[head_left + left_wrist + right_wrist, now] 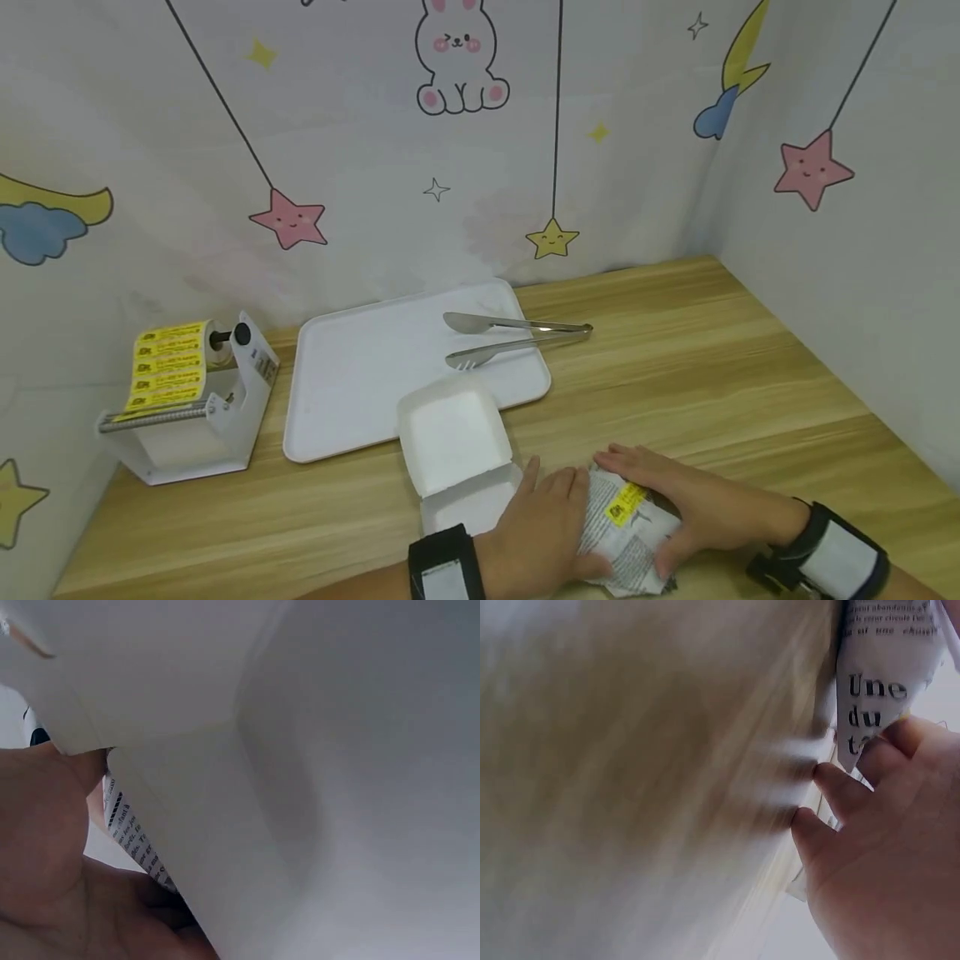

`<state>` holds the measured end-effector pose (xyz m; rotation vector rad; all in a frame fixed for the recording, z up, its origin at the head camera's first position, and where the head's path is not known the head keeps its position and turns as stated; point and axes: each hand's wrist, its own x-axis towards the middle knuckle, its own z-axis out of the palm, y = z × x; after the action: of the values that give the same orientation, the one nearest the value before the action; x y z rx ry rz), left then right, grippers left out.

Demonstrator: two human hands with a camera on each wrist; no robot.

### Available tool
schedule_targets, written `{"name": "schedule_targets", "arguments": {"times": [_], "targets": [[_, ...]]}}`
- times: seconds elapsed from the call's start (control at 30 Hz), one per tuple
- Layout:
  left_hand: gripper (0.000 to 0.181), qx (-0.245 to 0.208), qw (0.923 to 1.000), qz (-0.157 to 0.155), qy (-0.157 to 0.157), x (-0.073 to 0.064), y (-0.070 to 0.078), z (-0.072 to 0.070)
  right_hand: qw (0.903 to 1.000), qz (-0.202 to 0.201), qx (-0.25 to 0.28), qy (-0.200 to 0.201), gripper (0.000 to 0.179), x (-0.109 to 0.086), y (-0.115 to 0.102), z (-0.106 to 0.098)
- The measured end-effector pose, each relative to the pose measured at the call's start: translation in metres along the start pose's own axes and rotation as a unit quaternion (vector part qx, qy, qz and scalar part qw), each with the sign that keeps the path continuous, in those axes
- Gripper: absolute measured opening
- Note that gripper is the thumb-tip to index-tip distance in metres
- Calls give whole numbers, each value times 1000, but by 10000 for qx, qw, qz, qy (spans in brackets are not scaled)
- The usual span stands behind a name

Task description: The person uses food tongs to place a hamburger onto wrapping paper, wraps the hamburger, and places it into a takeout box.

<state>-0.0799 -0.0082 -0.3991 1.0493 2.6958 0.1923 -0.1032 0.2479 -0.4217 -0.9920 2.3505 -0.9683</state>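
A packet wrapped in newsprint-patterned paper (600,521) lies on the table between both hands, with a yellow label (626,503) on top. My left hand (542,527) holds its left side, thumb at the near edge and fingers toward the far edge. From the other side my right hand (705,504) grips it, thumb in front and fingers behind; in the right wrist view those fingertips (804,817) reach the tabletop beside the printed paper (870,682). Left of the packet a white clamshell box (453,442) stands open, its lower half partly covered by my left hand.
Behind the box lies a white tray (352,375) with metal tongs (517,325) across its right end. A label dispenser (232,433) holding a roll of yellow labels (168,367) stands at the left. Patterned cloth walls (375,150) close off the back and right of the wooden table (712,358).
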Motion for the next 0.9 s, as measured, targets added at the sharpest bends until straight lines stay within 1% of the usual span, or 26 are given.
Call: {"name": "schedule_targets", "arguments": {"times": [0.07, 0.13, 0.27, 0.33, 0.4, 0.5, 0.63, 0.73, 0.83, 0.9], "targets": [[97, 37, 10000, 63, 27, 1, 0, 1, 9997, -64, -219, 42, 107, -1, -1, 0], [95, 75, 9999, 106, 86, 1, 0, 1, 9981, -131, -584, 160, 101, -1, -3, 0], [88, 127, 9995, 143, 239, 2, -1, 2, 9893, -259, -1337, 527, 88, 4, -8, 2], [85, 26, 9995, 186, 271, 2, -3, 1, 9865, -253, -1495, 615, 82, 6, -10, 2], [81, -178, 9991, 255, 286, 4, -5, -2, 9869, -194, -1473, 623, 76, 8, -13, 1], [76, -513, 9974, 355, 353, 5, -8, -8, 9847, -209, -1573, 718, 70, 10, -17, -3], [77, -853, 9932, 413, 670, 3, -9, -20, 9771, -549, -1807, 978, 71, 14, -28, -14], [80, -1257, 9870, 378, 932, -5, -10, -30, 9765, -726, -1734, 1056, 73, 17, -40, -24], [80, -1684, 9790, 291, 1108, -18, -13, -41, 9821, -740, -1421, 991, 74, 23, -53, -30], [78, -1849, 9754, 190, 1185, -30, -14, -48, 9863, -755, -1151, 912, 74, 30, -62, -31]]}}
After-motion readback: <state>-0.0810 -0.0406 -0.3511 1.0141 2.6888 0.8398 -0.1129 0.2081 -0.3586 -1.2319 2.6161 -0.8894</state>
